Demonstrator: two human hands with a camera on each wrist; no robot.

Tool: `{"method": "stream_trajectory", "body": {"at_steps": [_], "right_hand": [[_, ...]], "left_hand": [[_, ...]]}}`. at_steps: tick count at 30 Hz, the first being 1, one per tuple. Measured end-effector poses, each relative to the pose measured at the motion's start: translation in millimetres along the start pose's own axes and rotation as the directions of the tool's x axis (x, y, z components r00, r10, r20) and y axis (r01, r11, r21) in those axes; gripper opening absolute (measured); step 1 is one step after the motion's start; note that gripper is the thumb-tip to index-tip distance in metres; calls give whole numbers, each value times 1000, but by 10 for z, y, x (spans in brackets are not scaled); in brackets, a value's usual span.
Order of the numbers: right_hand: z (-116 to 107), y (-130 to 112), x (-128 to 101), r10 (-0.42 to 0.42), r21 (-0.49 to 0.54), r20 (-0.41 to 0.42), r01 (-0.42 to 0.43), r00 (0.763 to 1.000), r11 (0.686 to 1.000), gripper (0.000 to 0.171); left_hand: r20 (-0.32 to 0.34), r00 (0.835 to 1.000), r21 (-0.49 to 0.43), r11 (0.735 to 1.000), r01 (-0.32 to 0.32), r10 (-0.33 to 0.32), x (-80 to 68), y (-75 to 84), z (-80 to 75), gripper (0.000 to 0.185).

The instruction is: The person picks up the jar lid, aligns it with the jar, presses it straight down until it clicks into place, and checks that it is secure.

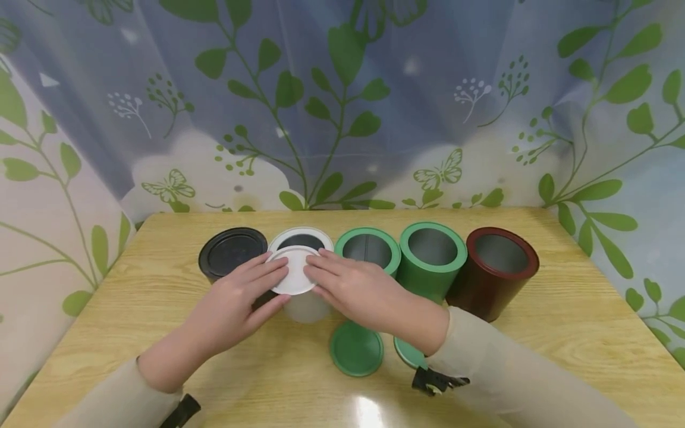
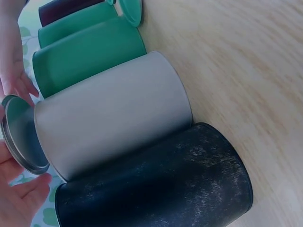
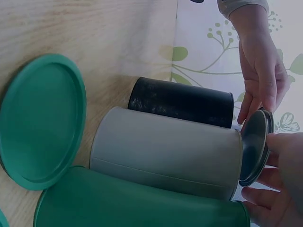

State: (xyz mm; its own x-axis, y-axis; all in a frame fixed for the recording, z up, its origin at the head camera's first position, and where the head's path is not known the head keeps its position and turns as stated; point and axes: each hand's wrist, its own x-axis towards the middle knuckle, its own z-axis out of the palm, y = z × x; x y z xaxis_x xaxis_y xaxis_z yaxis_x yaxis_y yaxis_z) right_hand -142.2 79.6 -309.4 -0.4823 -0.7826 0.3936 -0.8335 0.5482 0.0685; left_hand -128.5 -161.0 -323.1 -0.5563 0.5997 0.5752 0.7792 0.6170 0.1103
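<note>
A round white lid (image 1: 296, 274) slants over the mouth of the white can (image 1: 308, 309), which still shows a dark opening behind it. My left hand (image 1: 232, 303) holds the lid at its left side, fingers across the top. From the right, my right hand (image 1: 357, 288) grips the opposite side, its thumb at the rim in the right wrist view. The lid's shiny metal underside (image 3: 254, 144) faces the can there, and one edge is raised off the can's rim. On the left stands a black can (image 1: 233, 252) with its black lid on.
To the right of the white can stand two open green cans (image 1: 371, 246) and an open dark red can (image 1: 497, 267), in a row. Two green lids (image 1: 357, 349) lie on the wooden table (image 1: 257, 386) before them. A leaf-patterned curtain (image 1: 342, 148) hangs behind.
</note>
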Motion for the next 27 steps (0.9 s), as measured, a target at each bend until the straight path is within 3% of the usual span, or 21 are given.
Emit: {"method": "stream_trajectory", "body": {"at_steps": [11, 20, 27], "right_hand": [[26, 77, 94, 30, -15, 71, -29, 997, 999, 33], [30, 120, 138, 38, -13, 124, -37, 992, 999, 32], [42, 158, 167, 49, -13, 129, -47, 990, 999, 31]], "left_hand": [[29, 999, 19, 999, 36, -36, 96, -79, 44, 49], [141, 985, 42, 994, 99, -104, 150, -87, 51, 46], [167, 979, 65, 992, 105, -115, 196, -104, 64, 44]]}}
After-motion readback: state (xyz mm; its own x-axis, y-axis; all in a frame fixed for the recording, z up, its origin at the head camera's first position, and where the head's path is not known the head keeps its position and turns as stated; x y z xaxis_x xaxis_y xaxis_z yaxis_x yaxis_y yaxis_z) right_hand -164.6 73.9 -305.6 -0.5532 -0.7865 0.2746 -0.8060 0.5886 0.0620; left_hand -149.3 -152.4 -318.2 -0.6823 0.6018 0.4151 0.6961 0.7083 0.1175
